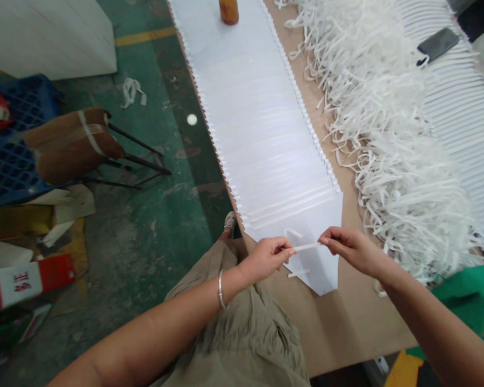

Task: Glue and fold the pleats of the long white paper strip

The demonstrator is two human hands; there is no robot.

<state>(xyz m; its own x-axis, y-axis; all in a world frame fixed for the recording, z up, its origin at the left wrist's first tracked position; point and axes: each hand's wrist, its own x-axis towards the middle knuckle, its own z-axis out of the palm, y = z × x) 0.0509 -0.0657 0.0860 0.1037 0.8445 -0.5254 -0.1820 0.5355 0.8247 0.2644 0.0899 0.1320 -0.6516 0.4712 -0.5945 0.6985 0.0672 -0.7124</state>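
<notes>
My left hand (266, 258) and my right hand (349, 248) each pinch one end of a short white paper strip (305, 246), stretched between them. They hover over the near end of a long row of overlapped white paper sheets (262, 134) lying on the brown table (347, 317). A second short strip (299, 273) lies on the nearest sheet just below the hands. A silver bracelet circles my left wrist.
A big heap of loose white paper strips (391, 134) fills the table's right side, with another row of white pieces (460, 107) and a dark phone (438, 44) beyond. An orange bottle (229, 11) stands at the far end. Left on the floor: a brown stool (72, 145), blue crate (16, 156), boxes.
</notes>
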